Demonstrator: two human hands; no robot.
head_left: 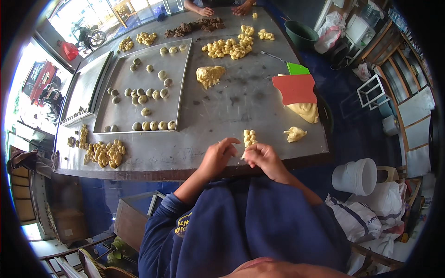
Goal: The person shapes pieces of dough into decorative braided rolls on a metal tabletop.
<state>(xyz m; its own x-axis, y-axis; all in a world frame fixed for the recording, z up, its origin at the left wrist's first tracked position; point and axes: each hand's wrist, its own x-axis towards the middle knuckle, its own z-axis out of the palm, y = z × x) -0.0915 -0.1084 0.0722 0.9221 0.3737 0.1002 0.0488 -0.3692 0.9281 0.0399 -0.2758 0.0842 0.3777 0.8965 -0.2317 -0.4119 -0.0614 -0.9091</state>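
Left hand [217,156] and right hand [263,157] together at near tabletop [222,111] edge, fingers narrow, pinching a small dough piece [242,156]. Best rolled gently, kept just near the little dough pile [250,137]. Left, metal tray [143,88] holding scattered rounded balls. Far right, green bucket [301,33], contents unclear.

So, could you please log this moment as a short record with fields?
Surface: grey metal table
Left hand: fingers curled, meeting the right hand at the near table edge
Right hand: pinching a small piece of pale dough
Nearest: short stack of small yellow dough balls
Tray: flat metal baking tray with round dough pieces
Far end: another person's hands
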